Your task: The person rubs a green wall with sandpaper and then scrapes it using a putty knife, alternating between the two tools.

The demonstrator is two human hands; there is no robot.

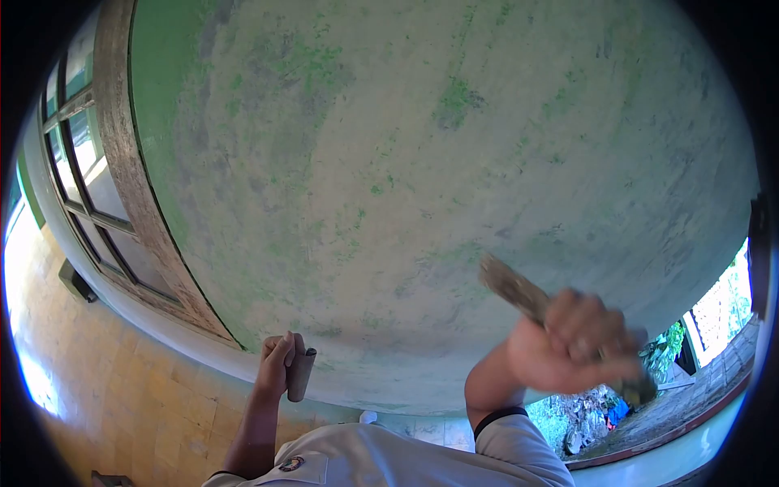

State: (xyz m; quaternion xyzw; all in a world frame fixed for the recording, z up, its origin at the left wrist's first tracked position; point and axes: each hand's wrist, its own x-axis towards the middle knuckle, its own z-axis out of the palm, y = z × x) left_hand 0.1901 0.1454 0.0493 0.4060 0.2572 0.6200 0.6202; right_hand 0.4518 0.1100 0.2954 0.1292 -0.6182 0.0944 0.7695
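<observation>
My right hand (572, 345) is raised in front of the wall, fingers wrapped round a long brown tool (513, 288) that looks like worn wood. Its rough, blunt end points up and left towards the wall (389, 203), while a darker rounded end sticks out below the fist; motion blurs both. Lower on the left, my left hand (278, 357) is closed on a short brown roll (301, 376), like a curled sheet with a hollow top. The wall is patchy, with green paint remnants on a whitish, scuffed surface.
A wooden window frame (130, 130) with glass panes borders the wall at left. Yellowish floor tiles (154, 381) lie below, with a dark box-like object (77, 280) on them. A ledge (698, 414) runs along the lower right, near plants (665, 345).
</observation>
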